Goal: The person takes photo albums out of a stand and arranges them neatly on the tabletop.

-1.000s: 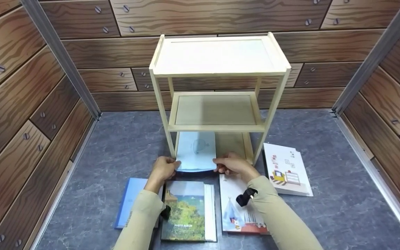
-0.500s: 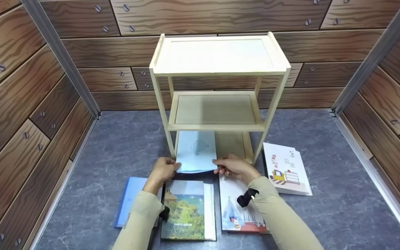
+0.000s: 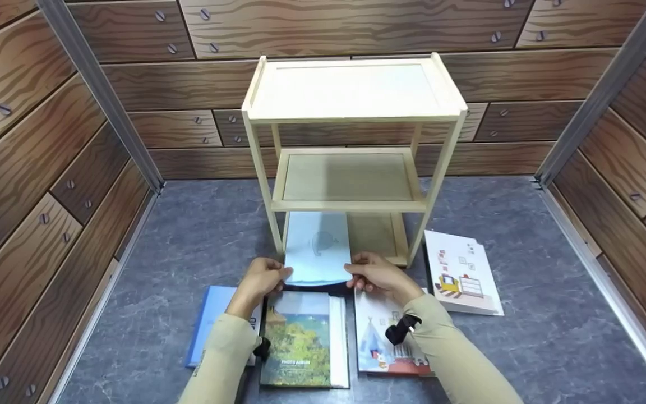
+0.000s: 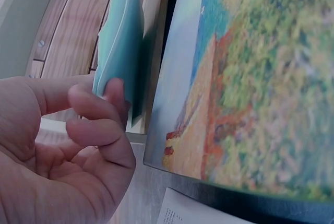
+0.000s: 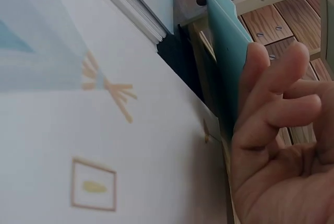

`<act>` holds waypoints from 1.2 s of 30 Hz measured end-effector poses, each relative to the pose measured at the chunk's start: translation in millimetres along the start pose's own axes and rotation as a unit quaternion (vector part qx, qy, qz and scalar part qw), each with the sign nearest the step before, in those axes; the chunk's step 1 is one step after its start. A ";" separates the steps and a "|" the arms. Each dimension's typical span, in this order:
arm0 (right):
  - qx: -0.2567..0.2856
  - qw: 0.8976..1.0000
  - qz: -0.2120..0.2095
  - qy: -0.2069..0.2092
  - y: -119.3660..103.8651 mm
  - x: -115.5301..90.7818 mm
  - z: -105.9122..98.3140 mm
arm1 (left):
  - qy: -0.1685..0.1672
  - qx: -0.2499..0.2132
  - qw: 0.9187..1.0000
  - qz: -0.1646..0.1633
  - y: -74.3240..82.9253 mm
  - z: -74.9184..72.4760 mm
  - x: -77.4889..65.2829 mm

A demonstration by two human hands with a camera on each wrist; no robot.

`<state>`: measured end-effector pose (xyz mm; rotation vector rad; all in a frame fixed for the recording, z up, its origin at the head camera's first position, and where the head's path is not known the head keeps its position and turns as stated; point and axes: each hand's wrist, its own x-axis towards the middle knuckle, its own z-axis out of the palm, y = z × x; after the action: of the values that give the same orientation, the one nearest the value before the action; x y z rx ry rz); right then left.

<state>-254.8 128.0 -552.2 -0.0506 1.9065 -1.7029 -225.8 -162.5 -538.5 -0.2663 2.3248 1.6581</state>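
Note:
A thin light-blue notebook [image 3: 317, 258] with a small drawing on its cover lies partly over the bottom shelf of a pale wooden shelf unit [image 3: 349, 206], its near end jutting out in front. My left hand [image 3: 259, 279] pinches its near left corner between thumb and fingers. On the opposite corner, my right hand [image 3: 382, 275] pinches it the same way. Both wrist views show the notebook's edge [image 4: 119, 31] slightly bent and raised at the front. Its far end is hidden beneath the middle shelf.
Below the hands lie a photo album [image 3: 298, 348] with a landscape cover, a blue book [image 3: 204, 331] partly under my left sleeve, and a white picture book [image 3: 376, 342] under my right forearm. Another white book [image 3: 463, 275] lies right of the unit. Wood-patterned walls [image 3: 312, 28] enclose the floor.
Both hands have drawn the light-blue notebook slightly toward me, so more of it juts out from the bottom shelf. The other books and the shelf unit stay in place.

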 end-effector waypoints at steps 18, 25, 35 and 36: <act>-0.012 0.999 -0.038 -0.012 6.1 -18.7 1.2 | -0.011 -0.015 1.000 0.012 -0.8 -0.1 -14.6; -0.002 0.998 -0.055 -0.027 8.1 -27.0 1.1 | -0.030 -0.032 0.999 0.019 -1.0 -1.3 -21.9; -0.041 0.996 -0.077 -0.022 8.7 -42.3 2.6 | -0.062 -0.049 0.996 0.039 -6.3 -3.1 -33.1; -0.048 0.995 -0.080 -0.019 9.0 -44.1 2.7 | -0.066 -0.051 0.996 0.043 -7.3 -3.3 -34.6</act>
<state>-213.8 144.7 -543.5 -0.2773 2.0016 -1.6977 -191.2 -168.3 -532.7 -0.0742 2.1870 1.7817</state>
